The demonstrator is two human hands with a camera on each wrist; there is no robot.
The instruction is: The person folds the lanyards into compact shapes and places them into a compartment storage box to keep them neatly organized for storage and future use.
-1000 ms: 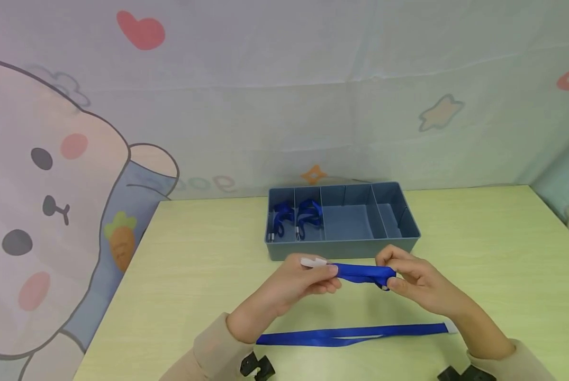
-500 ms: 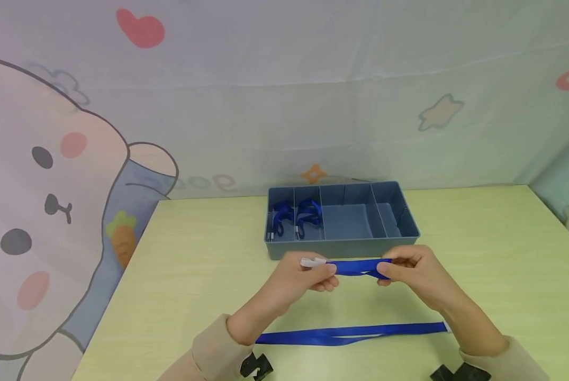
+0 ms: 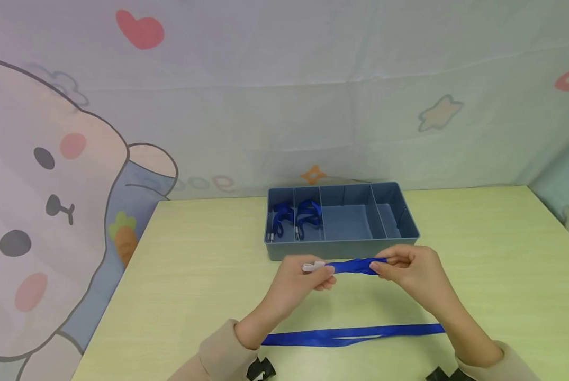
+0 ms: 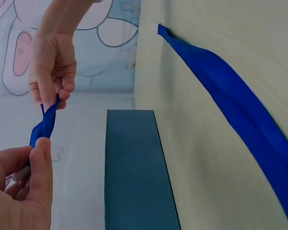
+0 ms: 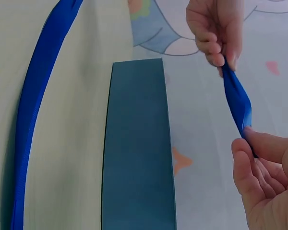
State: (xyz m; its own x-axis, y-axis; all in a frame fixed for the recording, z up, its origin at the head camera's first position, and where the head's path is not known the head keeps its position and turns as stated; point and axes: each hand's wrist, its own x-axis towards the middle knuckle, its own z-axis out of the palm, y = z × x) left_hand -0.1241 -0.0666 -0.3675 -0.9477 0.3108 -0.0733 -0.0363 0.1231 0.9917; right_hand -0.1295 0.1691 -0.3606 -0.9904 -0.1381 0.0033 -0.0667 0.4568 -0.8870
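Note:
A folded blue lanyard (image 3: pixel 352 266) is stretched between my two hands, raised above the table in front of the tray. My left hand (image 3: pixel 295 281) pinches one end between thumb and fingers, and a white end piece (image 3: pixel 312 266) pokes out past that thumb. At the other end my right hand (image 3: pixel 416 274) pinches the folded strap with thumb and fingertips. Both wrist views show the strap slightly twisted, as in the left wrist view of the lanyard (image 4: pixel 47 122). A second blue lanyard (image 3: pixel 329 337) lies lengthwise on the table below, its ends partly hidden by my arms.
Behind my hands stands a grey-blue divided tray (image 3: pixel 341 250). Its two left compartments each hold a bundled blue lanyard (image 3: pixel 309 216) with a metal clip. A printed cloth (image 3: pixel 284 116) hangs behind the pale table (image 3: pixel 208 254).
My right hand has shifted left and gone from fingering the lanyard's loose end to pinching it firmly. The folded strap is now narrower and more bunched. My left hand stays nearly in place.

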